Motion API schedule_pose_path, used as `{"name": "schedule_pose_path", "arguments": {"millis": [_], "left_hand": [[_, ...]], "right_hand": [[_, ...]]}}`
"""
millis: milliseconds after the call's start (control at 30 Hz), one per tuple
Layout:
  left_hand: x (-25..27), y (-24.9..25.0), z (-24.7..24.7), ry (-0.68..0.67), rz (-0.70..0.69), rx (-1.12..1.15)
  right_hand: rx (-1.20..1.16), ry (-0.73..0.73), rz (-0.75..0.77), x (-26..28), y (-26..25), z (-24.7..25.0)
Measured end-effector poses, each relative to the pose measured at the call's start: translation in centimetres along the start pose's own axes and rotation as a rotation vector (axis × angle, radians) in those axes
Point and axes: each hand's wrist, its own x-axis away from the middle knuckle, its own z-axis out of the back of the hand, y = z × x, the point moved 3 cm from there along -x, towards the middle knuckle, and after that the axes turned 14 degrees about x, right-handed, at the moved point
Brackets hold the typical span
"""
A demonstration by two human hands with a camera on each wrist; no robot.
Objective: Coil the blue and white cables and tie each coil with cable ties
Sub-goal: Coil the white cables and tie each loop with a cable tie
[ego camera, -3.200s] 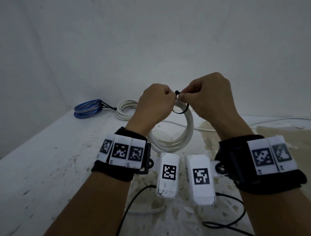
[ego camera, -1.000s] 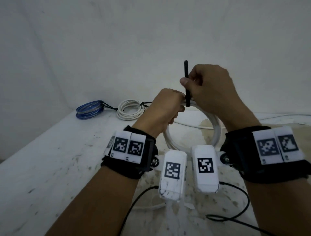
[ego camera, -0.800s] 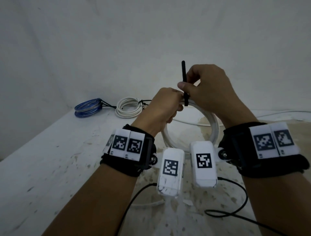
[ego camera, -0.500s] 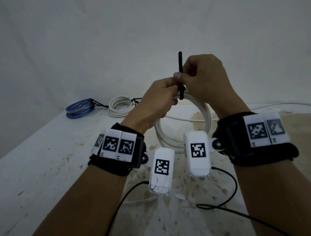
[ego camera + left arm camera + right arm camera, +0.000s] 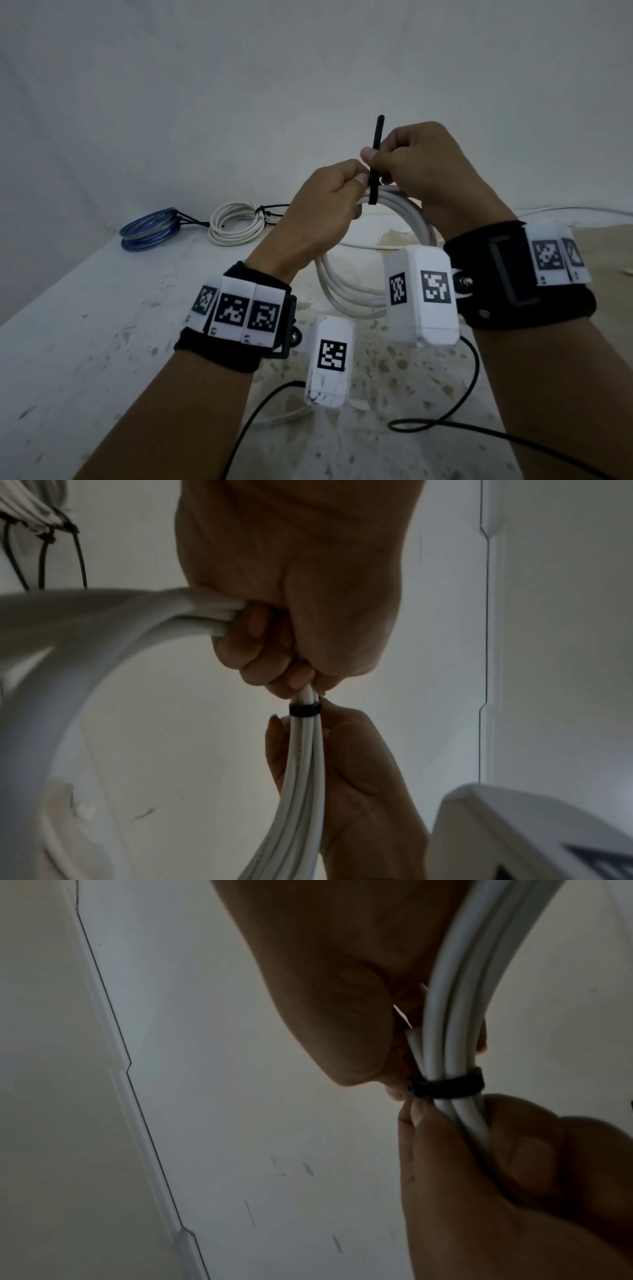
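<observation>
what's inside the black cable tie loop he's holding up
The black cable tie cinches a bundle of white cable strands from the held coil. Both hands' fingers cover the strands on either side and the tie's head.

No readable words or numbers, only black-and-white square code markers (image 5: 331,354) on wrist-worn units

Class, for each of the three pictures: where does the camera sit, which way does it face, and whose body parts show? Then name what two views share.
Head: worn on the head, facing forward and down at the table; shows both forearms, the left hand and the right hand.
Left wrist: looks along the left hand gripping the white cable coil; the right hand beyond.
Right wrist: looks along the right hand; the left hand below.
Shared: both wrist views show the black cable tie round the coil.
</observation>
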Motion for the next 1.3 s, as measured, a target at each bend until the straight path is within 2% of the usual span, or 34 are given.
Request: {"name": "schedule_pose_path", "arguments": {"millis": [167, 567, 767, 900, 967, 1067, 1200, 1233, 1300], "left_hand": [[-0.2, -0.4, 0.6, -0.013, -0.025, -0.107], [-0.2, -2.0, 0.1, -0.023, 0.08, 0.037], [-0.4, -2.0, 0.2, -0.019, 0.074, 0.005], [-0.9, -1.4, 0.8, -0.034, 0.082, -0.135], [-0.7, -0.8, 1.5, -0.046, 0.113, -0.178], [0.2, 0.0, 2.8, -0.013, 0.201, -0.056], [1.7, 1.8, 4.6, 0.059, 0.211, -0.052], [2.0, 2.3, 5.1, 0.075, 0.209, -0.075], [2.8, 3.4, 6.0, 0.091, 0.228, -0.078]], "right_hand": [[0.05, 0.004, 0.003, -0.2, 0.0, -0.6], [0.285, 0.073, 0.095, -0.6, 0.9, -1.9], [0.257, 0.082, 0.089, -0.7, 1.2, -1.8], [0.178, 0.084, 0.022, -0.8, 2.3, -2.7], [0.108, 0.033, 0.013, -0.6, 2.0, -3.2], [-0.071, -0.076, -0.02, 0.3, 0.0, -3.4], [-0.356, -0.525, -0.238, 3.1, -2.6, -3.4], [-0.384, -0.621, -0.247, 3.7, -3.3, -3.3], [-0.375, -0.696, -0.193, 4.7, -4.6, -3.2]]}}
